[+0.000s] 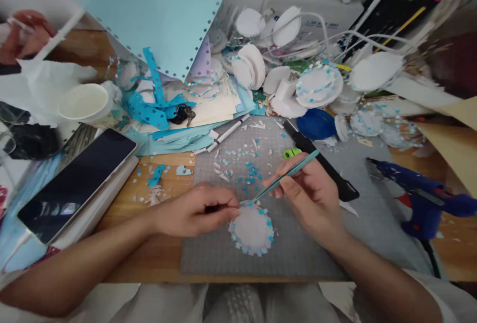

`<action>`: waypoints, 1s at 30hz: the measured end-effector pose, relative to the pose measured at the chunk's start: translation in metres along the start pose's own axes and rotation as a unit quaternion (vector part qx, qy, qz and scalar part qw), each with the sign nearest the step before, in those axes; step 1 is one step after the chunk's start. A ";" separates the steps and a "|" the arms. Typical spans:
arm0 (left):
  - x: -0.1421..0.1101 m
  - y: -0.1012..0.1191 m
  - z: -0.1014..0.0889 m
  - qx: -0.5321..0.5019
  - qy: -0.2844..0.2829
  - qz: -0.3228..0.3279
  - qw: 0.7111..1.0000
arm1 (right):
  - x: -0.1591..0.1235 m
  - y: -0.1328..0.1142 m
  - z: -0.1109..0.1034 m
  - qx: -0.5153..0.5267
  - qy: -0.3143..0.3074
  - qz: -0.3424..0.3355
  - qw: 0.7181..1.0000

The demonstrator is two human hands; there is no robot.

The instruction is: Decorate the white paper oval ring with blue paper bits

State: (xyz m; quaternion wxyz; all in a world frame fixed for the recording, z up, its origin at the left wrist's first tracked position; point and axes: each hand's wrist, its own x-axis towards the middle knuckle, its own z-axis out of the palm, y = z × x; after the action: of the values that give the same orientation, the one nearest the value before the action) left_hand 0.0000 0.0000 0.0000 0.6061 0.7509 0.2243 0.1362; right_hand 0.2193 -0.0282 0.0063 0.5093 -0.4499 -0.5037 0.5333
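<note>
A round white paper disc (254, 229) edged with small blue and white star cutouts lies on the grey cutting mat (208, 256). My left hand (208, 209) is closed, thumb and forefinger pinched together at the disc's upper left rim. In my right hand (311, 191) is a pair of teal tweezers (294, 170), slanted down to the left. Their tips meet the upper rim of the disc, close to my left fingertips. Loose blue star cutouts (250, 173) and white scraps are scattered just above the disc.
A blue glue gun (421, 189) lies at the right, beside a black bar-shaped tool (324, 164). Left are a phone (80, 181) and a paper cup (85, 104). Punched blue paper (156, 15) and decorated discs (319, 84) crowd the back. Another person's hand (28, 35) shows upper left.
</note>
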 end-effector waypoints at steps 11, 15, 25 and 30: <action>0.001 0.000 -0.001 -0.017 0.011 0.012 1.000 | -0.001 0.001 0.004 -0.030 -0.002 -0.005 1.000; 0.001 -0.001 0.000 -0.024 0.007 0.010 1.000 | 0.000 0.000 0.005 -0.041 -0.002 -0.014 0.999; 0.001 -0.001 -0.001 -0.033 0.005 0.011 0.999 | 0.001 0.001 0.004 -0.036 -0.014 -0.001 0.999; 0.001 -0.001 -0.001 -0.032 0.001 0.010 0.999 | 0.001 0.003 0.004 -0.019 -0.017 0.022 0.999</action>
State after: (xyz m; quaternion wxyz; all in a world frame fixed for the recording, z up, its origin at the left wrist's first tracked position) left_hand 0.0002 0.0015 -0.0006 0.6278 0.7333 0.2135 0.1499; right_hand 0.2153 -0.0278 0.0036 0.4803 -0.4610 -0.5124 0.5424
